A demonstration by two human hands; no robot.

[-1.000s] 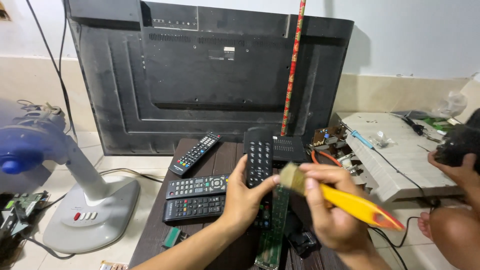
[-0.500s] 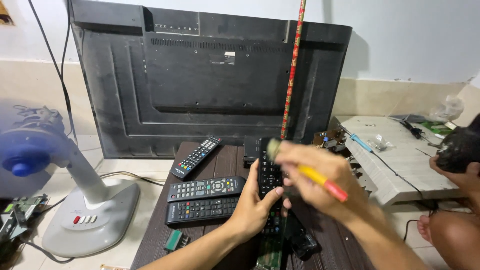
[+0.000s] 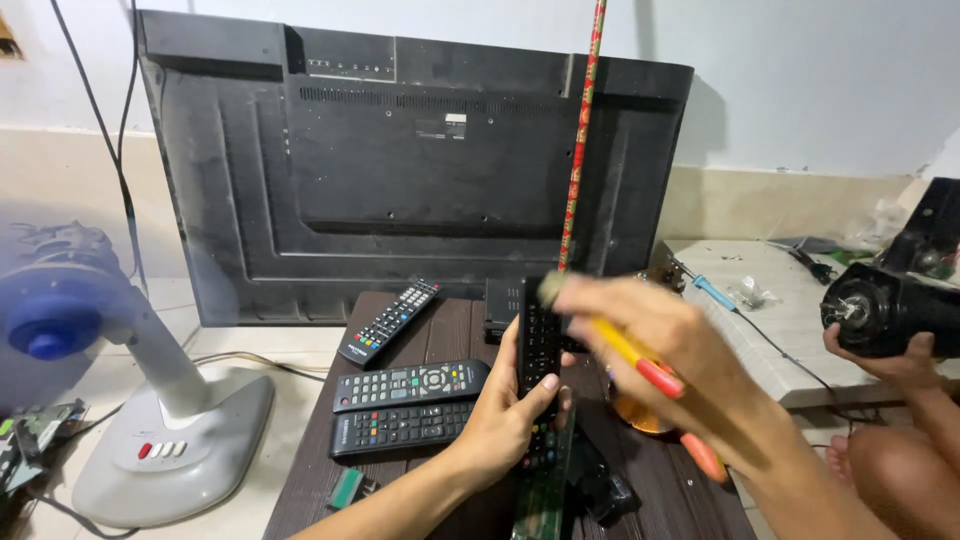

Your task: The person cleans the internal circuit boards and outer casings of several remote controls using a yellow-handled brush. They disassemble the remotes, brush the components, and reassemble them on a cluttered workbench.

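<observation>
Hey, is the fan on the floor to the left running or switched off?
Running, it seems: the fan's blue head is smeared into a see-through blur, while its white base beside it shows sharp.

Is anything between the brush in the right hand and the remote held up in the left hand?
Nothing visible. The right hand holds the yellow-handled brush with its bristle tip right at the top of the black remote, which the left hand grips upright above the dark table. The hand is motion-blurred, so contact itself is unclear.
</observation>
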